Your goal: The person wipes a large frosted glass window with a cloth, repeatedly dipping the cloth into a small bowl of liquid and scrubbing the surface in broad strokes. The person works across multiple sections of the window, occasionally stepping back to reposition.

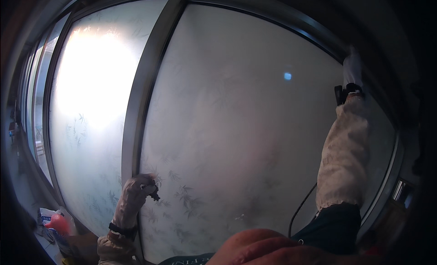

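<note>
My left hand [133, 195], in a thin pale glove with a black band at the wrist, is shut on a small dark crumpled thing [154, 193], perhaps a rag. It is at the metal upright [138, 111] between two frosted panes. My right hand [352, 72] reaches far up to the top right frame [327, 46] of the larger frosted pane [218, 128]. It is also gloved, blurred, and its fingers are too unclear to tell what they hold. A beige sleeve cover [343, 159] covers my right forearm. Faint bamboo leaves pattern the glass.
Sunlight glares through the smaller frosted pane [92, 128] on the left. A plastic bag [44, 215] and a pinkish-red object [58, 224] lie at the lower left. A dark cable [300, 207] hangs beside my right arm.
</note>
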The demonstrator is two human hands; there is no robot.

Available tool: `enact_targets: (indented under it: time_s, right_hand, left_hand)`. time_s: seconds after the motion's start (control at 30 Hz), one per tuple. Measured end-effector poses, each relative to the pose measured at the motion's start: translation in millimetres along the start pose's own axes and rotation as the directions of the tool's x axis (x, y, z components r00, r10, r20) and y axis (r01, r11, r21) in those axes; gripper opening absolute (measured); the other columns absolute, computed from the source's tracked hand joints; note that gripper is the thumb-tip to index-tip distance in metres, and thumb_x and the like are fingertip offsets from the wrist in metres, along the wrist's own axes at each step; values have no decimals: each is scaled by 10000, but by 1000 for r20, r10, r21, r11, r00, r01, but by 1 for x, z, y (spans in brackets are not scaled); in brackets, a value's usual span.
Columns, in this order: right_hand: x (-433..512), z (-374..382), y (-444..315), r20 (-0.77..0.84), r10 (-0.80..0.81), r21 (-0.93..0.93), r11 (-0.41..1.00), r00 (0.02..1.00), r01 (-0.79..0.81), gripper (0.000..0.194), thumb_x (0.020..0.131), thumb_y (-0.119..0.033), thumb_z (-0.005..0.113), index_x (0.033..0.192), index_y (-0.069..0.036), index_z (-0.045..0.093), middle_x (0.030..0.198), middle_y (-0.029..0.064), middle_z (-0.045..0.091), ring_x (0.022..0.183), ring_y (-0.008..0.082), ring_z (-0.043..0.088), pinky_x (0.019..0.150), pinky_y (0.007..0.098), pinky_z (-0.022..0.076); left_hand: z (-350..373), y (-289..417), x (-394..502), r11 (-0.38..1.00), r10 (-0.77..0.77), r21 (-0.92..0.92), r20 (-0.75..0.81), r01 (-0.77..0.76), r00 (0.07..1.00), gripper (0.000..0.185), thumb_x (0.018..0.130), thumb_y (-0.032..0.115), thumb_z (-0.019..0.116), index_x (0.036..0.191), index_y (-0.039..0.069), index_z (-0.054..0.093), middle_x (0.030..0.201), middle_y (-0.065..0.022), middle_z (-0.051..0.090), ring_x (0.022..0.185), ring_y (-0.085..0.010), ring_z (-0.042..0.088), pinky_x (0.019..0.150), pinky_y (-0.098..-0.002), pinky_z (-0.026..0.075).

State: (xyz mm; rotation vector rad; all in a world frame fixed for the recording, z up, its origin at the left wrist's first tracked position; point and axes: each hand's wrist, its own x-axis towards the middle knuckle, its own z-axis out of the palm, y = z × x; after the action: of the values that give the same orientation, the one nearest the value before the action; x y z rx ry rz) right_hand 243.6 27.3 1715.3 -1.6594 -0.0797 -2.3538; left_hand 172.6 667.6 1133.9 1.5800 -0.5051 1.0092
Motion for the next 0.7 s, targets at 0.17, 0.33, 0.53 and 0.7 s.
enact_targets:
  time_s: [0.17,0.33,0.53,0.7]
  right_hand:
    - [2,23,-95,95,-187,-447,870,978,210,454,1059,-92,442,1472,-21,616,1473,201,648,1358,370,616,1187,444,480]
    - [-14,79,-248,-43,-441,-125,893,897,433,431,1037,-145,504,1437,-87,654,1396,175,683,1289,363,649,1093,496,537]
    - [-43,111,-423,-210,-700,-69,707,683,704,530,1026,-22,608,1545,-124,569,1431,100,679,1306,208,643,1045,336,559]
    - [-170,51,-493,85,-857,978,169,508,121,362,1104,-149,505,1412,-59,671,1357,172,708,1347,254,628,1170,383,463]
  left_hand:
    - [-4,-7,10,999,-39,-7,62,39,997,163,958,54,721,1052,-78,718,1172,-187,765,924,-265,768,828,-378,631]
    - [-4,-8,13,997,-80,-8,91,81,993,178,943,55,739,1046,-91,737,1217,-178,778,973,-310,776,843,-372,634]
    - [-14,12,16,989,-141,-27,180,148,974,162,959,52,722,1037,-89,739,1240,-137,766,963,-201,762,865,-339,630]
    - [-10,-3,18,989,-99,-95,124,111,987,233,1016,85,732,1155,-102,739,918,-134,767,758,-214,775,747,-327,638]
